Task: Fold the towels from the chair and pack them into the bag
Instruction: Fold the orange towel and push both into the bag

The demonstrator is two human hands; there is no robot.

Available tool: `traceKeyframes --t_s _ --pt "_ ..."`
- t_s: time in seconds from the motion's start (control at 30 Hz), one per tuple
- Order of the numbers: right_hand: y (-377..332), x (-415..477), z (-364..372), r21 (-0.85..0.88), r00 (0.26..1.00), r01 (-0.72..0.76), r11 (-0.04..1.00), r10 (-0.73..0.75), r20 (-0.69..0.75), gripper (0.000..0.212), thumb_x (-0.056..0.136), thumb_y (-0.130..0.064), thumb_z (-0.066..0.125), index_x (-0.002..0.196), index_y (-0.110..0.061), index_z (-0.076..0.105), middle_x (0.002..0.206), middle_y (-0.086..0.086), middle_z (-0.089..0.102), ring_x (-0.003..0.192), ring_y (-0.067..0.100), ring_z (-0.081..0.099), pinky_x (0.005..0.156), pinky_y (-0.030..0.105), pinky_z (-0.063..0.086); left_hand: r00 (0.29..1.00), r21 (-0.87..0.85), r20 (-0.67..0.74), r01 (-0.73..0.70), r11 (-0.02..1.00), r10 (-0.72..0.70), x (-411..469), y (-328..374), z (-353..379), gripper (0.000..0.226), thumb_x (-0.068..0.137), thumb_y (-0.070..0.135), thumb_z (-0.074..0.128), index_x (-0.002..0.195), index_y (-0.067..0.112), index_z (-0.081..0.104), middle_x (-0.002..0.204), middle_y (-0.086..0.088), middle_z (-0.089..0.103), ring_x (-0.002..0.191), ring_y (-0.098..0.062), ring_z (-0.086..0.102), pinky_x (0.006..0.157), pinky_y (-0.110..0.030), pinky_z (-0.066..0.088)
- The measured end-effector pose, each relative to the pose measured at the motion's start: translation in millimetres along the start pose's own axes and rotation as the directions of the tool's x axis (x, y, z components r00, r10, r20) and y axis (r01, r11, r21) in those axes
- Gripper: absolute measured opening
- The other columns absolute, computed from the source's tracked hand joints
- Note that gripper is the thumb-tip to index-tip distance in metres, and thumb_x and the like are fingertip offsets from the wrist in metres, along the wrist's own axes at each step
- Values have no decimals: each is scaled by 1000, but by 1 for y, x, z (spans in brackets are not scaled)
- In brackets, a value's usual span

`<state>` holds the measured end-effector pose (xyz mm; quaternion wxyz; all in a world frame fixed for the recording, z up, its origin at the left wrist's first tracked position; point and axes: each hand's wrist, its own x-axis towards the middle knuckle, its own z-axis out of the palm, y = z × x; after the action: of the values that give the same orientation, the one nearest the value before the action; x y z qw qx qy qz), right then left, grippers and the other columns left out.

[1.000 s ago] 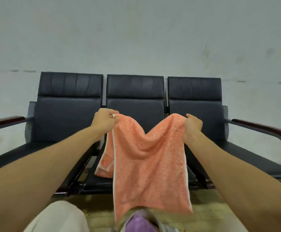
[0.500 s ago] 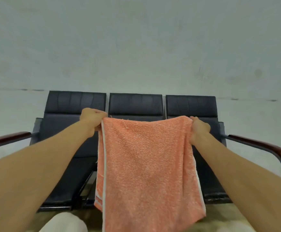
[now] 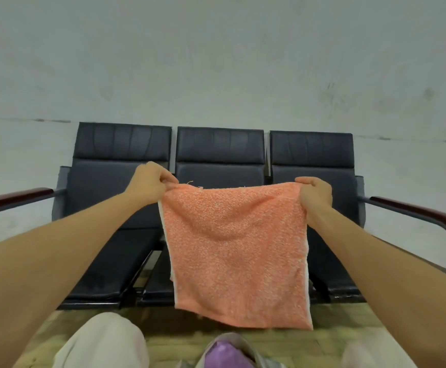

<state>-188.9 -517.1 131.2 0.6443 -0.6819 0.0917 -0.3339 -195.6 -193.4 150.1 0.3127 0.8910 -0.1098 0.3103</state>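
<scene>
Holding an orange towel (image 3: 236,251) up by its top corners, out in front of the middle seat of a three-seat chair (image 3: 121,166) with smooth black padding, slightly creased on the backrests. At 9 o'clock there's a glossy reddish-brown armrest (image 3: 14,199). Next comes our left hand (image 3: 150,183), arm stretched straight out, with fingers and thumb curled in and pinching the left corner. The towel is fuzzy terry, roughly square, with a pale strip down each side. Its top edge sags a little and the rest hangs free. Our right hand (image 3: 315,195) has its fingers wrapped round the other corner. At 6 o'clock, just below the towel's bottom edge, sits the bag (image 3: 243,342) with something soft and purple (image 3: 223,353) inside.
</scene>
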Motion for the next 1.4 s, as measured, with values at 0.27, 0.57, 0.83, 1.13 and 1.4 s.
traceKeyframes --t_s 0.27,0.57,0.83,1.13,1.4 --pt "20 13 0 -25 1000 8 1000 -8 -25 19 93 -11 56 102 -13 72 106 -1 64 98 16 56 90 34 47 970 2 -141 202 979 -200 8 -30 31 10 94 13 55 102 12 62 105 -10 61 96 -27 58 76 -40 50" --pt "54 25 -2 176 932 -362 915 354 80 40 99 4 34 133 0 53 128 13 60 73 18 56 67 29 49 745 -701 171 552 451 -645 12 -30 46 22 87 12 69 106 2 64 89 -8 64 73 -17 60 56 -30 48" --pt "76 33 1 112 952 -289 951 272 141 14 94 -11 57 85 -14 68 84 1 65 70 14 58 63 29 50 932 -267 23 354 896 -361 10 -44 62 30 88 3 63 118 2 64 124 -14 61 115 -27 56 98 -35 46" --pt "85 22 -5 -467 947 267 843 -138 291 22 81 -8 75 102 -10 73 97 3 69 94 19 65 86 35 55 979 188 -143 173 967 -147 11 -62 69 18 95 8 56 100 1 72 97 -16 67 80 -31 64 66 -36 49" --pt "66 21 -5 -445 949 314 839 -269 161 9 88 -16 69 87 -7 70 84 10 69 78 24 69 79 43 58 908 105 -380 232 967 -176 8 -39 57 28 98 3 41 111 4 65 118 -17 52 94 -35 56 70 -36 41"
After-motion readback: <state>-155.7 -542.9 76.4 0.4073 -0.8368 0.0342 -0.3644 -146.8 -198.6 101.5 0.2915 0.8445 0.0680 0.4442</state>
